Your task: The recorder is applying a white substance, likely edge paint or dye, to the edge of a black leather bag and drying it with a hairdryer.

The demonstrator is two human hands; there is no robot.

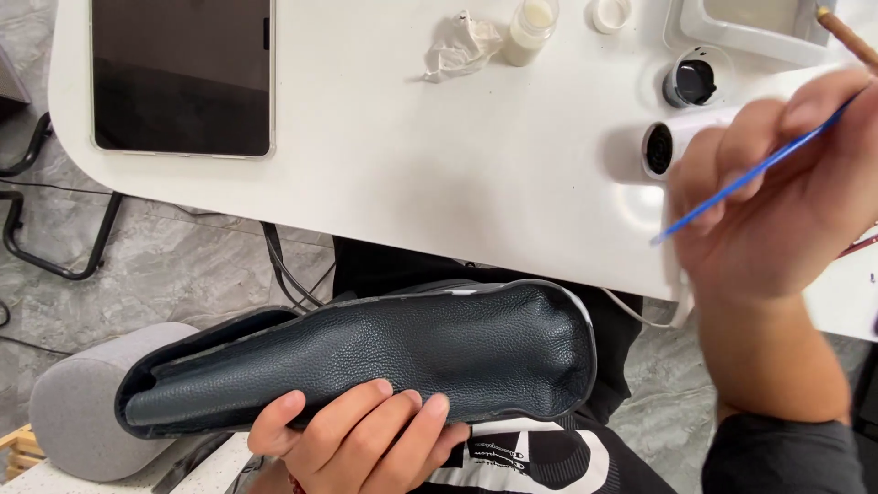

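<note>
A white, round-cornered table (384, 174) spans grey marble-patterned floor (183, 274); black cables (283, 274) trail beneath it, a grey padded cushion (82, 402) lower left.

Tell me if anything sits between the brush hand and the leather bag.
Nothing visible does. The right hand, holding the blue brush, is above the white table's edge; the dark leather bag, held by the left hand, lies below with open space between.

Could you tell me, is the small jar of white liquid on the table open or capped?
Open: the small jar shows no lid, and a white cap lies beside it on the table.
</note>
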